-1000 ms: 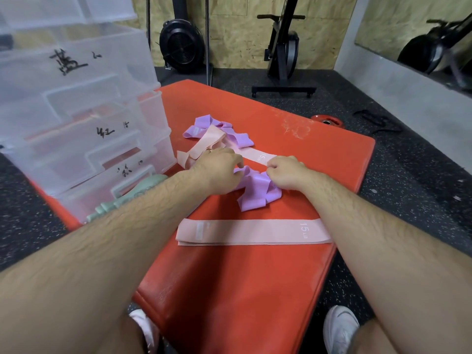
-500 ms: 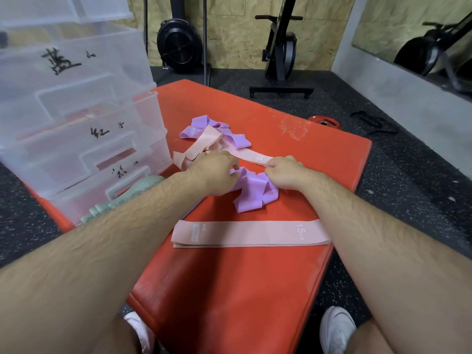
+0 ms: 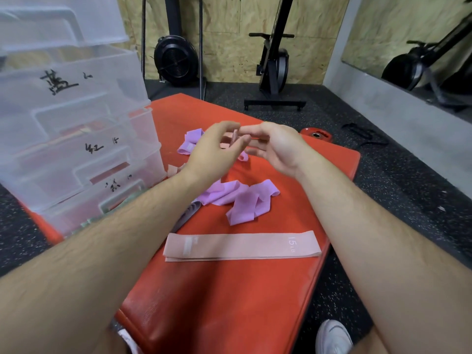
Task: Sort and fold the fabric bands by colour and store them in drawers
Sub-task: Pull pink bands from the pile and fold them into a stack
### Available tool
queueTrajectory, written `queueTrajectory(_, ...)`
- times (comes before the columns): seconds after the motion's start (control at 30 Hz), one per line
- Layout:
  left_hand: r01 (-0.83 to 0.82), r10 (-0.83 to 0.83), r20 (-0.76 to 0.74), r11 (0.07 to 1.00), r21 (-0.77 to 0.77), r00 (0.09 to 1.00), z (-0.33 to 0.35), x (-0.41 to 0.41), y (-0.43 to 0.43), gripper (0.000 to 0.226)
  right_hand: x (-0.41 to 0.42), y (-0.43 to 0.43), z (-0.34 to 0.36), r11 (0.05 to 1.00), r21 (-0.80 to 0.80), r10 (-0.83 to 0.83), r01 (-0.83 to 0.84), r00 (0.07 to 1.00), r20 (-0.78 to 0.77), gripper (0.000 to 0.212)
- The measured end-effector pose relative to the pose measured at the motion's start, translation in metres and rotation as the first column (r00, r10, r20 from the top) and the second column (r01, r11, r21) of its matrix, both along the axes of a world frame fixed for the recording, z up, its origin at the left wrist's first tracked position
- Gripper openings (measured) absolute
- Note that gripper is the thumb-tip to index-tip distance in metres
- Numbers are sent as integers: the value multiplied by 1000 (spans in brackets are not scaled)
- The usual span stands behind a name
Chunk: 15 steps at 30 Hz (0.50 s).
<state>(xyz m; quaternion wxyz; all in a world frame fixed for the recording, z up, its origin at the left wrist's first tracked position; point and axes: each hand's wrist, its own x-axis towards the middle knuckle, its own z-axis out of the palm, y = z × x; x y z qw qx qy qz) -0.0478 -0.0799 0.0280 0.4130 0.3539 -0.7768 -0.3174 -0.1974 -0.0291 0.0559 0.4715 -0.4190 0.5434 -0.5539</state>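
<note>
While the left hand and right hand pinch a pale pink fabric band at their fingertips above the red padded mat, folding seems underway; next its ends need squaring together.

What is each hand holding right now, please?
Left hand: pinches the raised pink band.
Right hand: fingers at the same band; grip cannot be told.

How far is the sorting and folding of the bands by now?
Done: one pink band lies folded flat on the red mat. In hand: the left hand pinches a second pink band, held up, with the right hand at it. Left: the purple bands lie crumpled, and the flat pink one is not yet in the drawers.
</note>
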Motion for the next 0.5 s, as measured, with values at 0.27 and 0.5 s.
queueTrajectory(0.27, -44, 40, -188, 999, -18, 981, 14, 24, -4, 18, 19, 10, 15, 991, -133, -8, -2, 997, -75, 41)
queueTrajectory(0.5, 73, -74, -178, 997, -10, 981, 21, 34, 17, 31, 28, 16, -4, 972, -216, -27, -98, 858, -514, 30)
